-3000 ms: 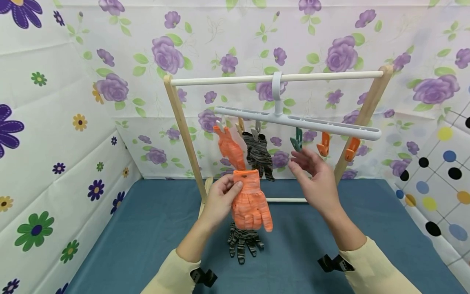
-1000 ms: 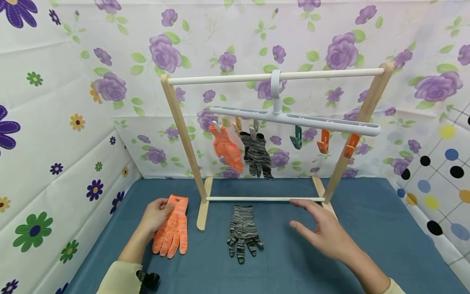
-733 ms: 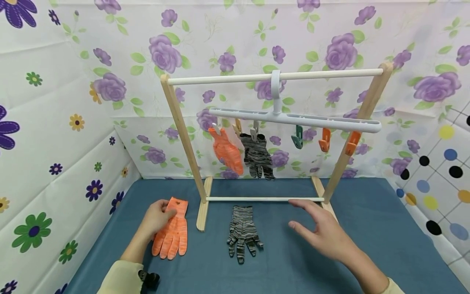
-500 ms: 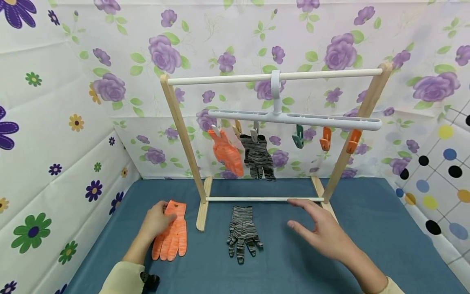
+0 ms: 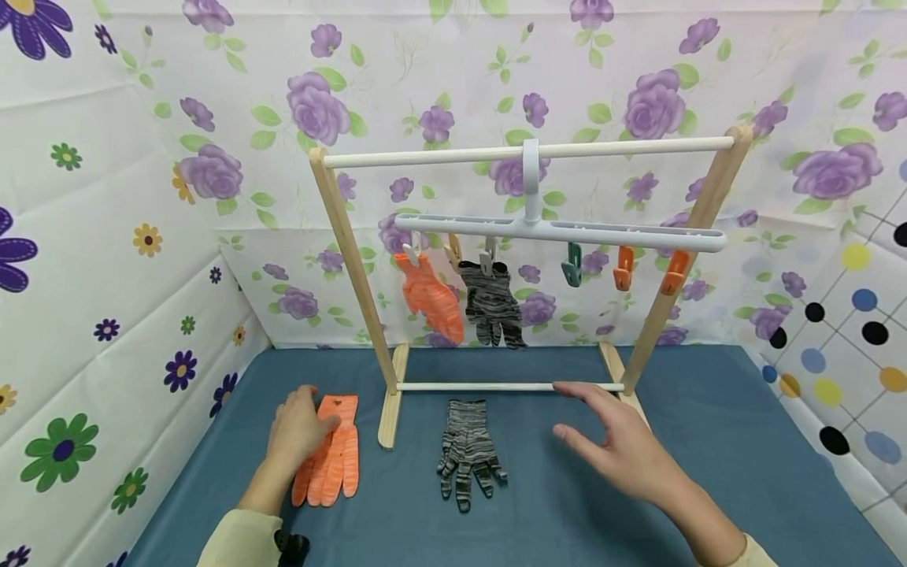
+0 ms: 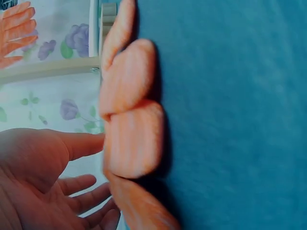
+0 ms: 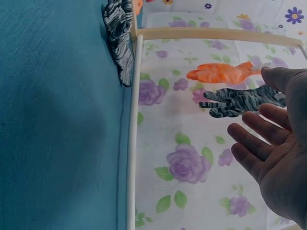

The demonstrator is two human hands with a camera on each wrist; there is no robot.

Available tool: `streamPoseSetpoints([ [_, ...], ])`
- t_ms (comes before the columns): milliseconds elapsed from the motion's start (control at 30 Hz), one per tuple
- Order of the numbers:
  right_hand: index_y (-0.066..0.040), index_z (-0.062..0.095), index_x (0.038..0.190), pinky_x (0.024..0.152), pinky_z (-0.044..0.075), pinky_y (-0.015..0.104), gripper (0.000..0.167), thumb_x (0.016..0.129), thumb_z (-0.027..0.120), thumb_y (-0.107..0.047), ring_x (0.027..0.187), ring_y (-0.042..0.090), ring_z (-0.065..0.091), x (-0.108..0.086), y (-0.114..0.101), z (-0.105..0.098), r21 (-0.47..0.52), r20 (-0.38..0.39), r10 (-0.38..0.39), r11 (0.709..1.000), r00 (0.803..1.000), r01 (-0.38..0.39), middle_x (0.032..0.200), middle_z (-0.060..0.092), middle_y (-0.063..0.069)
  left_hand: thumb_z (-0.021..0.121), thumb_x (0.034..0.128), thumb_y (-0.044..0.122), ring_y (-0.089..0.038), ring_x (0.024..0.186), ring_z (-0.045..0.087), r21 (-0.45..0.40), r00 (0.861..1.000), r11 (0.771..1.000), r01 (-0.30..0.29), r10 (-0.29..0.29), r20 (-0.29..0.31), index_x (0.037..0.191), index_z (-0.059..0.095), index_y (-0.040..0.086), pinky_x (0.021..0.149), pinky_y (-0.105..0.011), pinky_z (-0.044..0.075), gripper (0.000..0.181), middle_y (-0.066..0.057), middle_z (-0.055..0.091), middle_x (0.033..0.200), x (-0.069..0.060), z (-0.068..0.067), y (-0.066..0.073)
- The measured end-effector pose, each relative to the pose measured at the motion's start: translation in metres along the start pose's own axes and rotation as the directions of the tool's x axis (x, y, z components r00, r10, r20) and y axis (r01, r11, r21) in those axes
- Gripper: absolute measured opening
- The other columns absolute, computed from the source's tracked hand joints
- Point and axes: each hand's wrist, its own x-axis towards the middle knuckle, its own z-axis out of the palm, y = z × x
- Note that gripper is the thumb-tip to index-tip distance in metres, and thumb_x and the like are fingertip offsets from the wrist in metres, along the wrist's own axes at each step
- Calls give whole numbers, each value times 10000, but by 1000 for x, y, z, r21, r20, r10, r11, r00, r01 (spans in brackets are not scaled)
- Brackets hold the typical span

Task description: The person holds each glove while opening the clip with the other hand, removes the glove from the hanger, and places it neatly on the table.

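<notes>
An orange knit glove (image 5: pixel 336 453) lies flat on the blue cloth, its fingers toward the front. Over its left edge is my left hand (image 5: pixel 298 429), which covers part of it; the left wrist view shows the thumb and fingers spread apart with nothing held between them. To the right lies a black-and-grey striped glove (image 5: pixel 468 453), palm flat, fingers splayed. My right hand (image 5: pixel 620 445) hovers to the right of the striped glove, relaxed and holding nothing. A second orange glove (image 5: pixel 431 298) and a second striped glove (image 5: pixel 492 303) hang from clothespins on the grey hanger (image 5: pixel 567 231).
The hanger hooks over the white top rod (image 5: pixel 439 155) of a wooden rack (image 5: pixel 354 268). On its right half hang a green clothespin (image 5: pixel 571 264) and two orange ones, the nearer an orange clothespin (image 5: pixel 623 268). Flowered sheets form the walls.
Three seconds ago my left hand held the orange glove up by the hanger and my right hand was at the green clothespin. Now the glove lies on the cloth, released; the right hand has lowered.
</notes>
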Motion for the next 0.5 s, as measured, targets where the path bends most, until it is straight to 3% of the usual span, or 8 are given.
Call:
streamPoseSetpoints([
  [200,-236,578,1506,1012,546,486,553,1000,788,-312,1335,179,600,4,-2,-1,9,-19,-34,999,999,34,1457,618,-53,795,978,206,-509,1113,574,6,997,999,-33,33,-75,1471,485,-94,828,-606,504,655,-323,566,1260,-5,-7,17],
  [500,-221,552,1532,1037,513,558,564,1015,771,-266,1349,238,590,12,-8,-6,22,-38,-70,997,997,71,1482,604,3,772,1005,210,-318,926,612,-76,994,993,-94,90,-61,1422,544,-54,688,-448,517,543,-236,605,1214,-21,-23,55],
])
